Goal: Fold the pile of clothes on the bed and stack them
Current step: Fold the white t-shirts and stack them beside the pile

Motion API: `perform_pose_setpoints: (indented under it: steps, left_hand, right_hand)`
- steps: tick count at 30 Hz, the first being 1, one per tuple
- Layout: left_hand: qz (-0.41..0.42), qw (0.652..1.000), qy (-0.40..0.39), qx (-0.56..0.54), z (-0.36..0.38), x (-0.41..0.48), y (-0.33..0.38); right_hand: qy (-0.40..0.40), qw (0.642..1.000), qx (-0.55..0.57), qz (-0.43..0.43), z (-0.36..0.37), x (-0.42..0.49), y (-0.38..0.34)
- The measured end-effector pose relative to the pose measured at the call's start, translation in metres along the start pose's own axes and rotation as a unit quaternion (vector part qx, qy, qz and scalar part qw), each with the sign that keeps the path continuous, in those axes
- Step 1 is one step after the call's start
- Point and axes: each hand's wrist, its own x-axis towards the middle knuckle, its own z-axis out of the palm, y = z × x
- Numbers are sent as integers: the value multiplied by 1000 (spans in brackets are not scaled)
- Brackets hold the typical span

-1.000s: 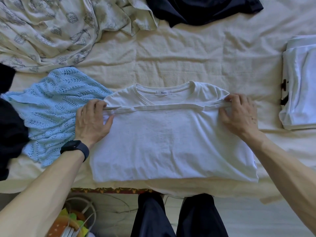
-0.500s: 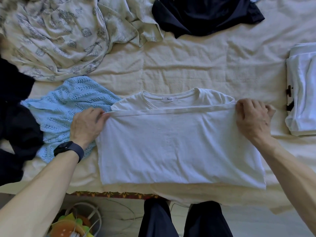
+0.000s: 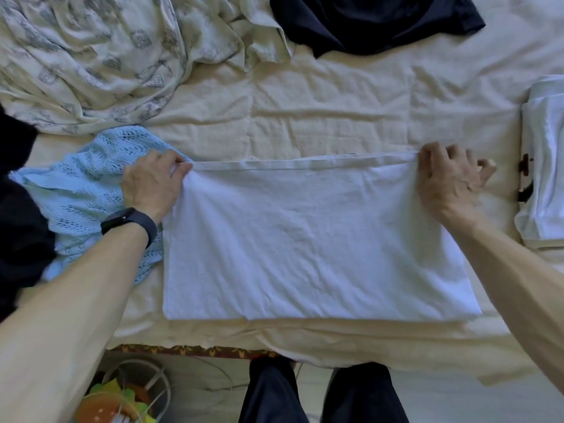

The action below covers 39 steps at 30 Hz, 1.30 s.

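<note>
Shirt (image 3: 305,239): white, folded into a wide rectangle and lying flat on the bed (image 3: 305,111) close to its near edge. It lies between the two hands. A hem runs straight along its far edge from one hand to the other.
Left hand (image 3: 152,181): at the shirt's far-left corner, thumb and fingers pinching the hem. The palm faces down and partly overlaps the knit.
Right hand (image 3: 445,178): at the far-right corner, with the fingers curled over the hem and gripping it, knuckles up.
Watch (image 3: 131,222): a dark band on the left wrist.
Knit (image 3: 76,184): pale blue with an openwork pattern, unfolded. It touches the shirt's left side and runs under the left forearm.
Black cloth (image 3: 18,209): bunched at the left border, partly on the knit.
Sheet (image 3: 106,56): cream with a grey print, rumpled across the far-left of the bed.
Navy top (image 3: 366,22): unfolded at the far edge, well apart from the shirt.
Stack (image 3: 546,178): folded white clothes at the right border, near the right hand but not touching it. A dark print shows on its left edge.
Trousers (image 3: 274,392): dark, the person's legs standing at the bed's near edge.
Floor: a bright toy (image 3: 116,401) and pale loops at the lower left, too unclear to name further.
</note>
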Motion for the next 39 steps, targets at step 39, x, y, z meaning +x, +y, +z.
perform_pose_setpoints:
  steps: [39]
  left_hand:
    - [-615,550,-17,-565,38,-273,11]
  right_hand:
    - [36,611,463,641,-35,-235,1]
